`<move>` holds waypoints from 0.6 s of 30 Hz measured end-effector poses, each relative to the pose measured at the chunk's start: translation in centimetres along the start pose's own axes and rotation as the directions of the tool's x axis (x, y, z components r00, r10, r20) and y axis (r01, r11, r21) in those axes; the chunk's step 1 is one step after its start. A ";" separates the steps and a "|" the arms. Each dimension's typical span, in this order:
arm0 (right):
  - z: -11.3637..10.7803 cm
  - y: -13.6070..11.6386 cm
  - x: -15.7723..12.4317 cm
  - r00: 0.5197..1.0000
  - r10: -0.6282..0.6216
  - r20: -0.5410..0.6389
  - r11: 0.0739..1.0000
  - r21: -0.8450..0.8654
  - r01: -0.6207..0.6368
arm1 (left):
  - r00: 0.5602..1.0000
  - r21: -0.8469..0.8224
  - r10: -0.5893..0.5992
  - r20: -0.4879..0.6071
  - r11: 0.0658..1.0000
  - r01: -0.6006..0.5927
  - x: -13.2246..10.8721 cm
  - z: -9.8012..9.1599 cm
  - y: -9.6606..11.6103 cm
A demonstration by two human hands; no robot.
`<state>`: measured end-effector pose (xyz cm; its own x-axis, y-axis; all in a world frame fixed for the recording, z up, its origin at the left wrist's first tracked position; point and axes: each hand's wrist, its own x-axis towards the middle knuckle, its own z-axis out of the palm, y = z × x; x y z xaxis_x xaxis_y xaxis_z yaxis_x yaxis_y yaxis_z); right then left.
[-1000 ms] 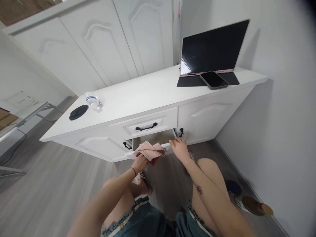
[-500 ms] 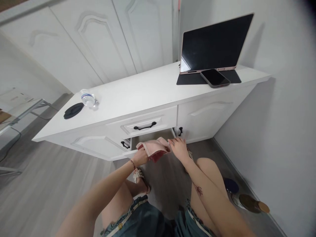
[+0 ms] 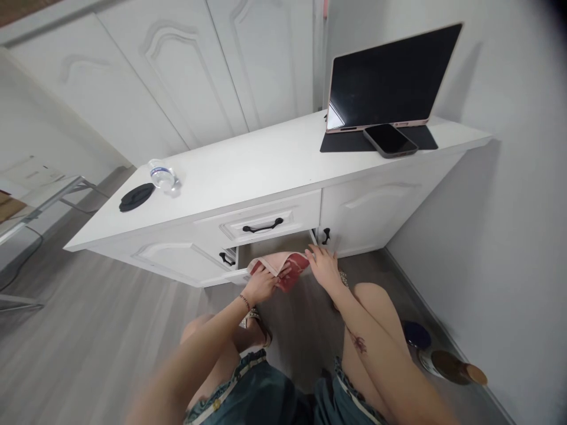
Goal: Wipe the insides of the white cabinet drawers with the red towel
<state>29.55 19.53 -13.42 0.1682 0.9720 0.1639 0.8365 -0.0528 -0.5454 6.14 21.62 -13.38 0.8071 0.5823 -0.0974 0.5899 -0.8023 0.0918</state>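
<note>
A pink-and-red cloth (image 3: pixel 296 273) is spread in front of a pulled-out lower drawer (image 3: pixel 277 244) and hides part of its front. My left hand (image 3: pixel 260 287) is on the cloth, with a pale pink flap folded over some of its fingers and other fingertips showing against the red side. At the cloth's right corner, by the drawer's right side, my right hand (image 3: pixel 324 265) has its thumb and fingers closed on the edge. Above, the upper drawer with its black handle (image 3: pixel 263 225) is closed.
On the white cabinet top (image 3: pixel 248 162) stand a tablet (image 3: pixel 394 79), a phone (image 3: pixel 390 140), a clear plastic bottle (image 3: pixel 163 177) and a black round item (image 3: pixel 136 197). A bottle with a tan cap (image 3: pixel 452 367) is on the floor at right, beside the wall.
The cloth has been opened out wider, showing more red. My left hand has shifted right and slightly up, its fingers now stretched across the cloth. My right hand stays by the drawer's side.
</note>
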 end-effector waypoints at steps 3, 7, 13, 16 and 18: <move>0.4 -0.1 -0.2 0.999 -0.027 -0.020 1.000 0.005 0.027 | 0.995 0.083 -0.097 -0.013 0.992 0.097 -2.8 0.5 -0.9; 0.8 -0.5 -0.6 0.992 -0.076 -0.098 0.995 0.058 0.082 | 0.982 0.148 -0.171 -0.077 0.972 0.181 -6.1 1.2 -2.0; 1.3 -1.4 -1.6 0.937 -0.273 -0.217 0.937 0.162 0.311 | 0.964 0.136 -0.236 -0.125 0.958 0.252 -9.6 1.8 -3.7; 2.1 -2.1 -2.4 0.913 -0.393 -0.107 0.891 0.200 0.407 | 0.952 0.091 -0.279 -0.129 0.952 0.291 -10.8 1.7 -4.1; 3.0 -2.6 -3.1 0.896 -0.442 0.046 0.882 0.203 0.425 | 0.934 0.036 -0.330 -0.134 0.941 0.337 -11.6 1.7 -4.4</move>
<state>25.34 17.38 -14.98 -0.2431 0.9046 0.3502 0.7033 0.4130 -0.5786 -5.81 18.16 -14.37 0.5631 0.8263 0.0116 0.8262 -0.5632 0.0174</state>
